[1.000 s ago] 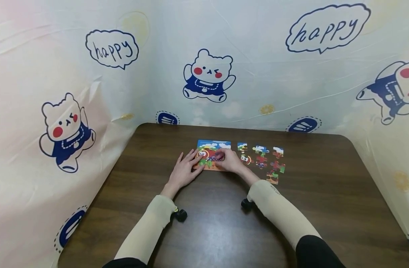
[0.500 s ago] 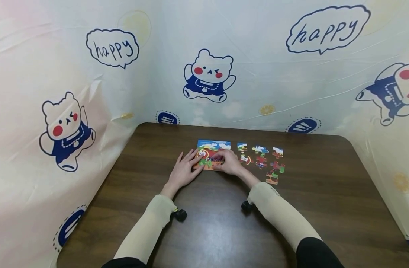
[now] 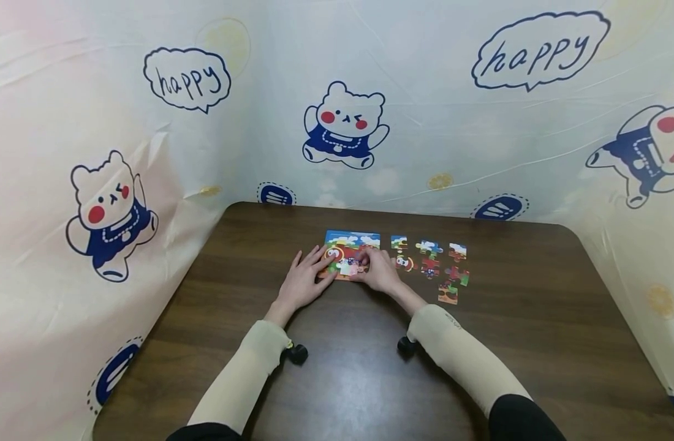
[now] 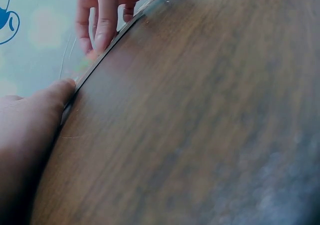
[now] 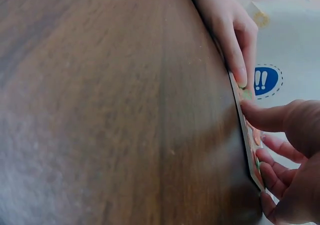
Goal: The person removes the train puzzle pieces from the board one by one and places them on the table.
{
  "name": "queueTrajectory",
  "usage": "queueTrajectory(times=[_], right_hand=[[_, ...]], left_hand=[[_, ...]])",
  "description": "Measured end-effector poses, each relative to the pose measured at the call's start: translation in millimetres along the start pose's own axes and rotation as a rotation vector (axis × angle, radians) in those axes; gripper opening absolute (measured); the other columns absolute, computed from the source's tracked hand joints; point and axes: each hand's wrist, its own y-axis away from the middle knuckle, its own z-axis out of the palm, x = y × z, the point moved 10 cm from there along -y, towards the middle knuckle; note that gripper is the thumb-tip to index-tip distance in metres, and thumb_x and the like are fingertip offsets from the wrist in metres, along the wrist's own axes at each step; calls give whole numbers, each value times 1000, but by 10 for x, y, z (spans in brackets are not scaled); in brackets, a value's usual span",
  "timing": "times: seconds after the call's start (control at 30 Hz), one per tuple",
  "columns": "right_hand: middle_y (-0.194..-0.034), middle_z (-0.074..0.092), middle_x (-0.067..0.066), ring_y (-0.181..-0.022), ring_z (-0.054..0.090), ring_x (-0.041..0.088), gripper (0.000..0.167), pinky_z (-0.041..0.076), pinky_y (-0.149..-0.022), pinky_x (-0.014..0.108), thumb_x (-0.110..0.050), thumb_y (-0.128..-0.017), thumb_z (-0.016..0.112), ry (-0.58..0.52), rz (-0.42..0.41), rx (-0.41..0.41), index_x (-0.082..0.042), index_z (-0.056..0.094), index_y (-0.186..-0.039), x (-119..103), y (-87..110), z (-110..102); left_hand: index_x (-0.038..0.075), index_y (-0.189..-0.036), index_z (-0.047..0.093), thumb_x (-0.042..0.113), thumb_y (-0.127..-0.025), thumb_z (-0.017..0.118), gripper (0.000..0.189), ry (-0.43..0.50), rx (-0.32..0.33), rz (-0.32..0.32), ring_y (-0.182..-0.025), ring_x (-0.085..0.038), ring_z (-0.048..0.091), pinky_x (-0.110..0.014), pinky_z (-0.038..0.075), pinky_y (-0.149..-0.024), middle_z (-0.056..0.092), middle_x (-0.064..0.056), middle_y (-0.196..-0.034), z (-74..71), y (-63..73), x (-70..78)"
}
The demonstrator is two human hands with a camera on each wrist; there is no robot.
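A flat, brightly printed jigsaw puzzle board (image 3: pixel 352 237) lies on the wooden table in the head view. The left hand (image 3: pixel 302 282) rests on its left part with fingers spread. With thumb and fingertips, the right hand (image 3: pixel 382 272) pinches a puzzle piece (image 3: pixel 349 266) over the board's middle; the piece looks pale and shiny, and the fingers partly cover it. In the right wrist view, the right thumb (image 5: pixel 265 116) is at the near edge of the board (image 5: pixel 251 160). The left thumb (image 4: pixel 62 90) touches the same edge in the left wrist view.
Several loose jigsaw pieces (image 3: pixel 431 265) lie right of the board, one of them (image 3: pixel 448 294) nearest the right forearm. The brown table (image 3: pixel 348 380) ends at a printed cloth backdrop (image 3: pixel 453 135) behind and at both sides.
The right hand has shifted slightly over the board. A pale, shiny patch now shows at its fingertips where purple showed before. The left hand stays in place.
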Motion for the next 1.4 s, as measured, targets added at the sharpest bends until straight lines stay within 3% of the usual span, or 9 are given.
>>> queueTrajectory(times=[0.17, 0.6, 0.93, 1.07, 1.2, 1.3, 1.4], right_hand=[[-104, 76, 6, -100, 65, 25, 40, 35, -90, 46, -24, -87, 96, -54, -23, -13, -11, 72, -115, -17, 15, 17], [-100, 78, 5, -93, 69, 23, 37, 29, -92, 44, -18, -91, 93, -144, -27, -16, -10, 81, -125, 31, 36, 23], [-105, 78, 4, -104, 58, 24, 43, 30, -95, 47, -27, -87, 96, -94, -85, -26, -12, 82, -125, 31, 72, 71], [-103, 80, 5, -103, 65, 26, 42, 31, -94, 45, -23, -88, 95, -113, -90, -30, -12, 81, -125, 34, 67, 50], [-104, 81, 8, -102, 72, 27, 43, 34, -97, 45, -18, -90, 92, -167, -74, -38, -10, 80, -130, 65, 59, 22], [-107, 80, 12, -99, 73, 25, 45, 45, -102, 42, -13, -93, 89, -248, -43, -59, -6, 77, -135, 100, 64, 5], [-109, 79, 16, -97, 72, 24, 46, 55, -91, 36, -10, -95, 86, -326, -23, -77, -3, 74, -139, 126, 68, -26]], left_hand=[[27, -163, 55, 55, -111, 60, 60, 7, 4, 0, -169, -30, 34, -68, 18, -138, 40, -3, -179, -4, 6, -2], [28, -163, 56, 56, -111, 59, 59, 0, -3, -8, -169, -29, 34, -67, 17, -139, 40, -3, -179, 4, 6, 1], [28, -163, 56, 57, -110, 60, 61, 22, -3, -21, -169, -29, 34, -67, 16, -139, 39, -2, -179, 7, 2, -4], [27, -163, 57, 57, -110, 61, 61, 26, -2, -26, -169, -30, 34, -66, 15, -139, 40, -3, -179, 4, 8, 0], [27, -163, 57, 57, -109, 61, 61, 26, -2, -27, -169, -29, 34, -66, 16, -139, 40, -4, -179, 0, 11, 2], [27, -163, 57, 57, -109, 61, 61, 27, -4, -28, -169, -29, 33, -66, 16, -139, 40, -3, -179, 1, 10, -3], [28, -163, 57, 58, -109, 61, 61, 22, -2, -30, -169, -29, 34, -66, 16, -139, 40, -3, -179, 4, 9, -15]])
